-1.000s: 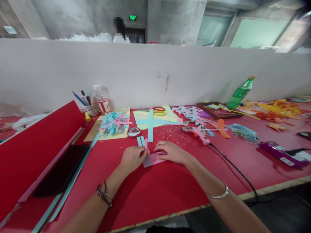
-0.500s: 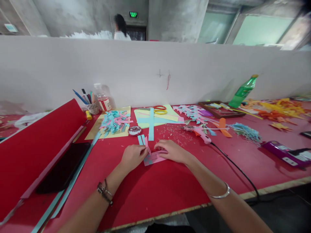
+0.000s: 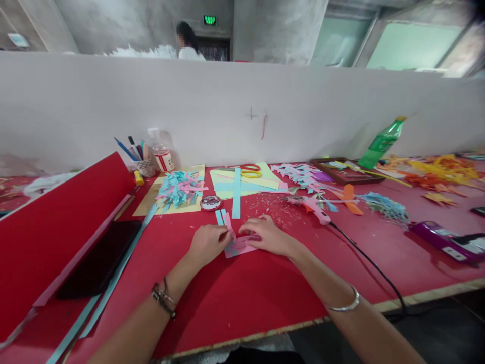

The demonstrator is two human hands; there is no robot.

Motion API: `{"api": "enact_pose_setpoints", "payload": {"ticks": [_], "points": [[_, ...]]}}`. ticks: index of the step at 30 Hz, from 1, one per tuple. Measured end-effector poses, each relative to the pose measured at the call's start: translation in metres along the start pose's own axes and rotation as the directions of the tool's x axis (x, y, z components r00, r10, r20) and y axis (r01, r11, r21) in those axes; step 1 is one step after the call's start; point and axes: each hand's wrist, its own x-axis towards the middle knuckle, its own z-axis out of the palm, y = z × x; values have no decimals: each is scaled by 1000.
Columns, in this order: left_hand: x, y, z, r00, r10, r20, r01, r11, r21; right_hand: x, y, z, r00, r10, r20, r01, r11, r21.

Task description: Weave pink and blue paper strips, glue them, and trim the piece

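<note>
A woven piece of pink and light-blue paper strips (image 3: 237, 249) lies on the red table in front of me. My left hand (image 3: 212, 240) is closed, thumb and forefinger pinching a pink paper strip (image 3: 228, 221) that sticks up at the left side of the weave. Curled over the right end of the piece, my right hand (image 3: 267, 236) holds a pink strip there; its fingertips are partly hidden. Two short light-blue strip ends (image 3: 220, 218) poke out beyond my left hand. Farther back lies a single light-blue strip (image 3: 237, 194).
A pink glue gun (image 3: 312, 206) with a black cord lies to the right. Yellow-handled scissors (image 3: 251, 173) rest on paper sheets. Behind my left hand are a round tin (image 3: 210, 203) and a pile of paper curls (image 3: 178, 188). A dark phone (image 3: 102, 260) lies at left.
The camera view has shifted slightly. Both hands stay at the woven paper, and my right fingers have lifted a little.
</note>
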Motion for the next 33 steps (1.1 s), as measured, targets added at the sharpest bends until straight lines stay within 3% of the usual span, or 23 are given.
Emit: {"api": "enact_pose_setpoints", "payload": {"ticks": [8,17,33], "points": [[1,0,1,1000,1,1,-1,1000,8,-1,3,0,999,-22,-36,24,997,75],[0,0,-1,1000,3,0,-3,1000,-20,2,6,0,987,4,-162,11,996,89],[0,-1,2,1000,2,5,-2,1000,-18,5,11,3,978,95,-187,-80,993,86]]}}
